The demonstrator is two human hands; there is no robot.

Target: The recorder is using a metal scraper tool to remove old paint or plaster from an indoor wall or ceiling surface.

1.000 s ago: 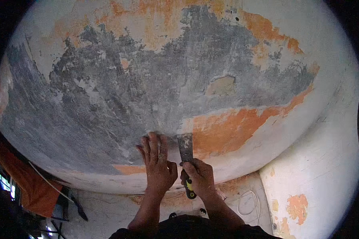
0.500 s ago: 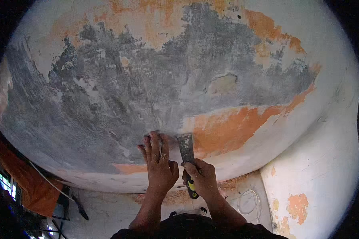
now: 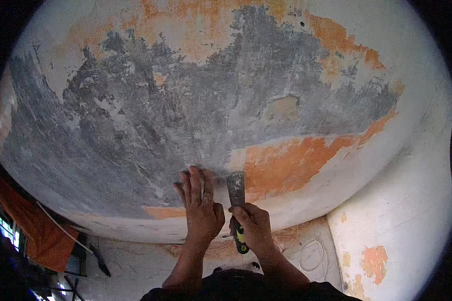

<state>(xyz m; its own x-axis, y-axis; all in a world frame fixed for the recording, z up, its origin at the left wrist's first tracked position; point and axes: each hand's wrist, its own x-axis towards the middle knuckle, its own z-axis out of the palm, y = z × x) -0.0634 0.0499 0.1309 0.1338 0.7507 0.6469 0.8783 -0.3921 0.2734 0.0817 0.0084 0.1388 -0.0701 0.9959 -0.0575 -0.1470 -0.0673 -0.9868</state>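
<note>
My right hand [image 3: 254, 223] is closed round the black and yellow handle of a scraper [image 3: 236, 188]. Its broad grey blade points away from me, with the tip against the wall [image 3: 196, 110] at the left end of an orange patch [image 3: 286, 165]. To the left of the blade, my left hand [image 3: 202, 213] lies with fingers stretched out and fingertips on the grey surface. Dust sticks to its fingers. The wall shows bare grey, orange and whitish layers with ragged edges.
On the right, a pale side wall [image 3: 391, 226] with peeled orange spots meets the floor. A thin white cable [image 3: 314, 258] lies coiled near the corner. At the lower left are an orange-brown cloth [image 3: 47, 238] and a long pole [image 3: 60, 228] with a dark end.
The scraper and my right hand have shifted very slightly downward, toward me. My left hand has stayed in nearly the same place.
</note>
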